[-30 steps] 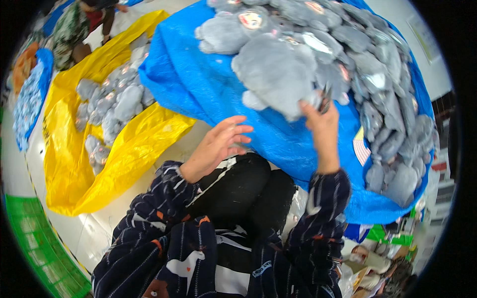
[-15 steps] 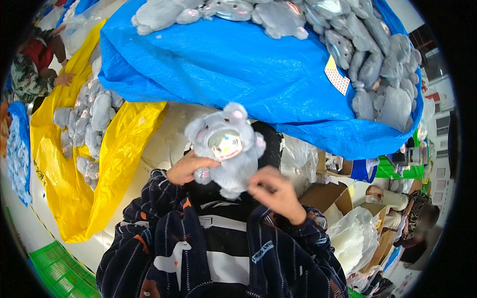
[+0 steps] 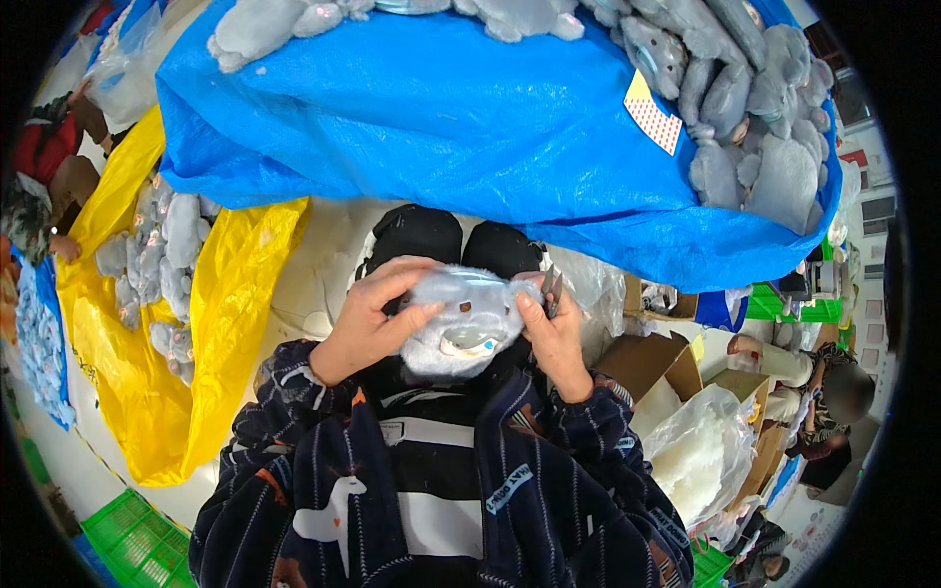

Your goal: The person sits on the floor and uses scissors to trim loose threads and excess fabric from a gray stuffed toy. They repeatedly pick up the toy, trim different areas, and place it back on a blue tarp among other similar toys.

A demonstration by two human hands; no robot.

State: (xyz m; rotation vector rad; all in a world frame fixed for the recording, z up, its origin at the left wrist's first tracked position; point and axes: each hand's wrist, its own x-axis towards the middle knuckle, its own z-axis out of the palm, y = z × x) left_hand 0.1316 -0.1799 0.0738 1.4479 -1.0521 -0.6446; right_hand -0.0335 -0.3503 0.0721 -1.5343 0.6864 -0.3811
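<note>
A grey plush toy (image 3: 453,328) with a printed doll-like face set in its animal hood is held over my lap, its head tilted toward me. My left hand (image 3: 377,318) is closed on one side of it, thumb on the fur near the brown eye. On the other side, my right hand (image 3: 557,338) pinches the toy by the ear. A small dark metal pointed tool, like thread snips (image 3: 554,282), sticks up from the right hand; its lower part is hidden by the fingers. The toy's body is mostly out of sight beneath its head.
A blue tarp (image 3: 392,127) in front bears several grey plush pieces (image 3: 784,176) and a dotted card (image 3: 652,113). At left lies a yellow sheet (image 3: 235,323) with more plush. Cardboard boxes (image 3: 652,367) and a clear bag of white stuffing (image 3: 696,461) stand right. Other people sit either side.
The plush toy has been lowered and tipped, so its head top now faces up. My right hand, apart from it before, now grips its ear side, and the metal tool shows clearly.
</note>
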